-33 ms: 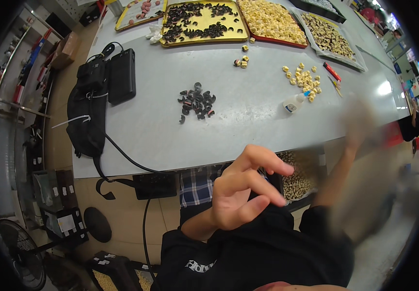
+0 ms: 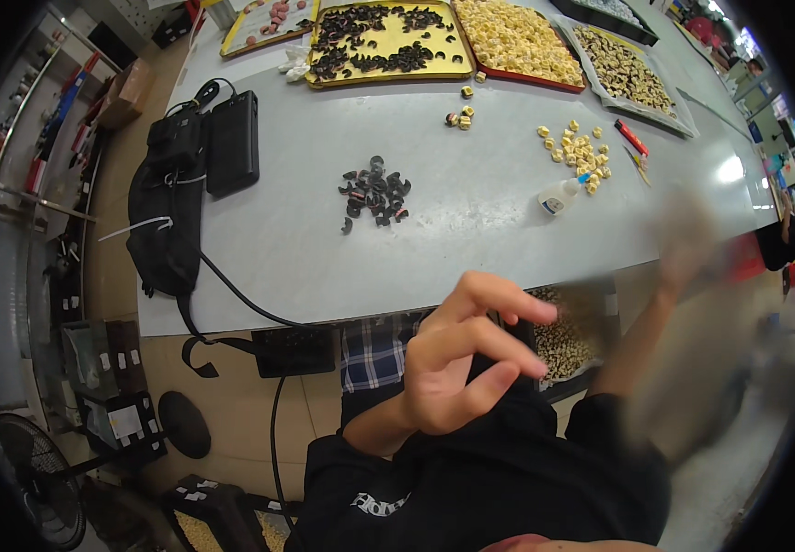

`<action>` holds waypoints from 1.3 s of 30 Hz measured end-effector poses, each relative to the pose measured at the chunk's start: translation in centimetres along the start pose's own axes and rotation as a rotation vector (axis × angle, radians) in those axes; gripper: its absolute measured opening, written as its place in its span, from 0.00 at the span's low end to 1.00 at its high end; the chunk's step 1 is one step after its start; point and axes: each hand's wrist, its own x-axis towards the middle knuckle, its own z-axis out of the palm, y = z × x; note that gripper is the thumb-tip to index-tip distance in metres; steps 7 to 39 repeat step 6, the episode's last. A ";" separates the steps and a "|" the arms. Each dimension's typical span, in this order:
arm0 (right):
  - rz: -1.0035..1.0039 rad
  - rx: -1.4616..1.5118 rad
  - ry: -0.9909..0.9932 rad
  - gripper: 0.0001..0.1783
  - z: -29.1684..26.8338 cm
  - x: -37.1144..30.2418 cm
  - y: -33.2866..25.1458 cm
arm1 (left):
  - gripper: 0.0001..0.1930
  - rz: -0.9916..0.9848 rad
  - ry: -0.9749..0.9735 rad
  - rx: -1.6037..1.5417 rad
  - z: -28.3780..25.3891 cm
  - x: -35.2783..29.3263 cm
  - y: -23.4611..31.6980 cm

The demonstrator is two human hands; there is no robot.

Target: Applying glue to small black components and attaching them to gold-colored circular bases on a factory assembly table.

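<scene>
My left hand (image 2: 466,354) is raised in front of my body, just off the table's near edge. Its fingers are bent but apart, and nothing shows between them. Farther right, my right hand (image 2: 683,244) is smeared by a blur, so its fingers cannot be made out. The nearest thing to it on the table is a small white bottle (image 2: 555,198) with a blue tip. Beside the bottle lie loose cream-coloured small blocks (image 2: 581,152), a red pen-like tool (image 2: 630,137) and a thin yellow tool (image 2: 640,166). A heap of black curved pieces (image 2: 374,193) sits mid-table.
Along the far side stand a yellow tray (image 2: 462,66) of black pieces, a tray of cream blocks (image 2: 517,41) and a lined tray of dark-speckled pieces (image 2: 623,74). A black bag (image 2: 163,239) with a cable lies at the left. A fan (image 2: 34,478) stands lower left.
</scene>
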 end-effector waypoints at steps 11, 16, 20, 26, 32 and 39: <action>-0.353 0.522 -0.230 0.10 -0.3 -8.8 -11.3 | 0.18 -0.195 0.279 0.308 1.9 0.3 -1.5; -0.353 0.522 -0.230 0.10 -0.3 -8.8 -11.3 | 0.18 -0.195 0.279 0.308 1.9 0.3 -1.5; -0.353 0.522 -0.230 0.10 -0.3 -8.8 -11.3 | 0.18 -0.195 0.279 0.308 1.9 0.3 -1.5; -0.353 0.522 -0.230 0.10 -0.3 -8.8 -11.3 | 0.18 -0.195 0.279 0.308 1.9 0.3 -1.5; -0.353 0.522 -0.230 0.10 -0.3 -8.8 -11.3 | 0.18 -0.195 0.279 0.308 1.9 0.3 -1.5; -0.353 0.522 -0.230 0.10 -0.3 -8.8 -11.3 | 0.18 -0.195 0.279 0.308 1.9 0.3 -1.5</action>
